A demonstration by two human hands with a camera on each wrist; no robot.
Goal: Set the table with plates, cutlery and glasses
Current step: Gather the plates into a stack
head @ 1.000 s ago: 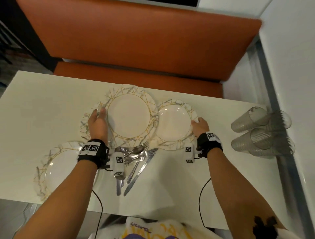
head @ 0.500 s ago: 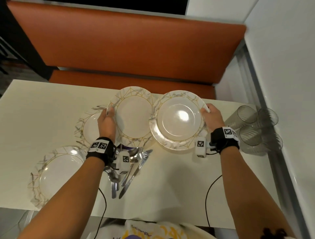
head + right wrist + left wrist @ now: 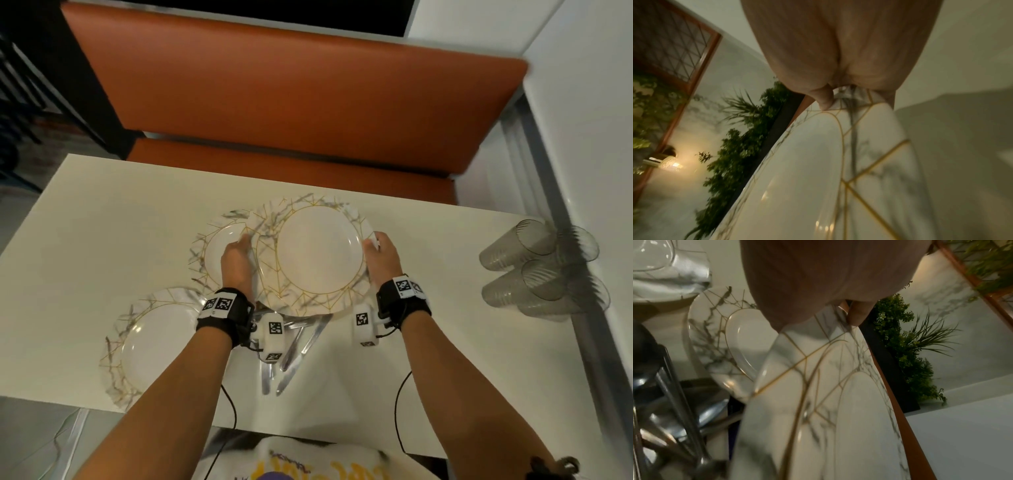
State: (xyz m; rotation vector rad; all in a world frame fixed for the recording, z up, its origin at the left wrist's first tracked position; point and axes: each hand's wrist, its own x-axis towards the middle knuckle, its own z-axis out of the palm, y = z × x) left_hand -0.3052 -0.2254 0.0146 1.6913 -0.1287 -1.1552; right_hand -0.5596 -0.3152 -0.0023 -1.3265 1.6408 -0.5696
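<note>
On the cream bench (image 3: 102, 240), left hand (image 3: 236, 260) and right hand (image 3: 382, 255) each grip a marbled gold-lined plate (image 3: 318, 253), overlapping mid-bench, needing spreading to seats next.

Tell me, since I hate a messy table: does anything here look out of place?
Yes. The glasses lie tipped on their sides at the table's right edge, and the cutlery sits in a loose heap partly under the held plates. Nothing looks broken or spilled.

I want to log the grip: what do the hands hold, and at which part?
Both hold plates by the rim: left hand the lower plate, right hand the upper plate.
</note>
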